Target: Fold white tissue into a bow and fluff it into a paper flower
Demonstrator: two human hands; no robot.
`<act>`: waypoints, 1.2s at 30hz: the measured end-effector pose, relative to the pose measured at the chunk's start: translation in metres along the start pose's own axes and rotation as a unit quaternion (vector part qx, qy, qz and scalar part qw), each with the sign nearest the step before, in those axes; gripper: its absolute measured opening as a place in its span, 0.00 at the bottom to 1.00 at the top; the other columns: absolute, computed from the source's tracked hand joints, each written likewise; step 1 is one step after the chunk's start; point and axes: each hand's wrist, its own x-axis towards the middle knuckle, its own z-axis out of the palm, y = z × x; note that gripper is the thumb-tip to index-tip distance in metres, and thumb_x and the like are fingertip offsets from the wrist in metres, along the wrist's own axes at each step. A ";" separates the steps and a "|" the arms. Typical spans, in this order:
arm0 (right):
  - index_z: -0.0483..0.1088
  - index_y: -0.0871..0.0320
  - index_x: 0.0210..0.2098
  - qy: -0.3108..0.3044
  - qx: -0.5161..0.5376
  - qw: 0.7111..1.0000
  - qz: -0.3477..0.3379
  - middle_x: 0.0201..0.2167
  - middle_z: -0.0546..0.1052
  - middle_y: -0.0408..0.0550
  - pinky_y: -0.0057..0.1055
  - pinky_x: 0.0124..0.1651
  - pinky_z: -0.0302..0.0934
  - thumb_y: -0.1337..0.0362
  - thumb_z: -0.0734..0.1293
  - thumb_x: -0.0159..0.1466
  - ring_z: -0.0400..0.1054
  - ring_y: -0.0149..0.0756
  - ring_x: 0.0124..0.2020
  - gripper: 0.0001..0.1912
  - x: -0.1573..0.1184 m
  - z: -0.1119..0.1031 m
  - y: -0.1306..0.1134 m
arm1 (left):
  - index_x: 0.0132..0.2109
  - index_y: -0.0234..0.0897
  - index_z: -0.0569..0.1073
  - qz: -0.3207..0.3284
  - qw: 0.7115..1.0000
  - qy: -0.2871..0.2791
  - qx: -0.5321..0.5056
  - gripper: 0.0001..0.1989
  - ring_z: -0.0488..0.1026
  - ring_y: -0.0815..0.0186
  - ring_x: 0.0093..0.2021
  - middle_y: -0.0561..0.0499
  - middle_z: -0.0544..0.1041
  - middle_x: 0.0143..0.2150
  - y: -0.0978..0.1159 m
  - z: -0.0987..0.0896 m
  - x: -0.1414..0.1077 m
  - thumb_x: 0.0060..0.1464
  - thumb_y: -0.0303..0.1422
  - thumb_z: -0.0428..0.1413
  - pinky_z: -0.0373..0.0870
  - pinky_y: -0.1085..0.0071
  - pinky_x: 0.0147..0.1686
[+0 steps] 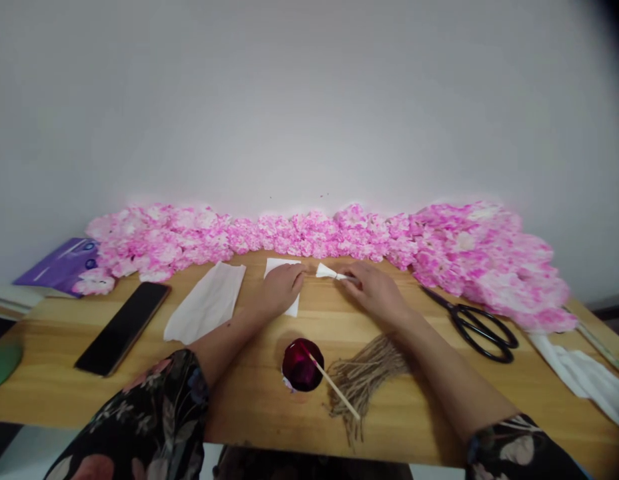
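Note:
My right hand [373, 285] is closed on one end of a small white tissue bundle [326, 271]. The bundle is pinched in near its middle, where a thin brown tie seems to circle it, and its free end fans out to the left. My left hand [283, 288] is closed a short way left of the bundle, over a folded white tissue [293, 308]. Whatever its fingertips hold is too small to make out. Nearer to me stands a cup of dark magenta liquid [302, 365] with a wooden stick [339, 393] leaning in it. Beside it lie cut brown strings [367, 373].
Pink and white paper flowers [314, 233] line the wall along the back of the wooden table [259, 413]. Black scissors [482, 331] lie at right, near more white tissue [584, 373]. At left are a phone [123, 328], a tissue sheet [205, 303] and a purple packet [59, 265].

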 end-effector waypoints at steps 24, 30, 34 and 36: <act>0.69 0.56 0.38 -0.053 -0.018 0.995 -0.078 0.41 0.75 0.51 0.37 0.43 0.60 0.67 0.61 0.62 0.67 0.44 0.43 0.06 0.002 0.015 0.003 | 0.45 0.39 0.76 0.011 1.000 -0.011 0.013 0.14 0.73 0.62 0.43 0.49 0.79 0.41 -0.004 0.013 0.006 0.61 0.31 0.46 0.67 0.66 0.45; 0.68 0.56 0.38 -0.057 -0.021 0.995 -0.076 0.41 0.75 0.50 0.37 0.43 0.60 0.67 0.61 0.63 0.66 0.43 0.43 0.05 0.002 0.016 0.004 | 0.44 0.38 0.76 0.014 1.000 -0.007 0.013 0.13 0.73 0.62 0.43 0.50 0.79 0.41 -0.002 0.011 0.006 0.60 0.31 0.47 0.67 0.67 0.43; 0.68 0.55 0.38 -0.054 -0.018 0.995 -0.076 0.41 0.75 0.50 0.36 0.44 0.60 0.68 0.62 0.62 0.67 0.43 0.43 0.06 0.002 0.016 0.004 | 0.43 0.38 0.77 0.019 1.000 -0.003 0.017 0.13 0.73 0.62 0.42 0.50 0.79 0.41 -0.002 0.012 0.005 0.60 0.31 0.47 0.67 0.67 0.42; 0.68 0.55 0.39 -0.056 -0.012 0.995 -0.078 0.44 0.75 0.50 0.37 0.45 0.60 0.68 0.62 0.62 0.67 0.43 0.44 0.07 0.002 0.015 0.004 | 0.44 0.39 0.77 0.019 1.000 -0.003 0.016 0.13 0.73 0.63 0.42 0.50 0.79 0.41 -0.003 0.013 0.005 0.60 0.31 0.48 0.67 0.67 0.42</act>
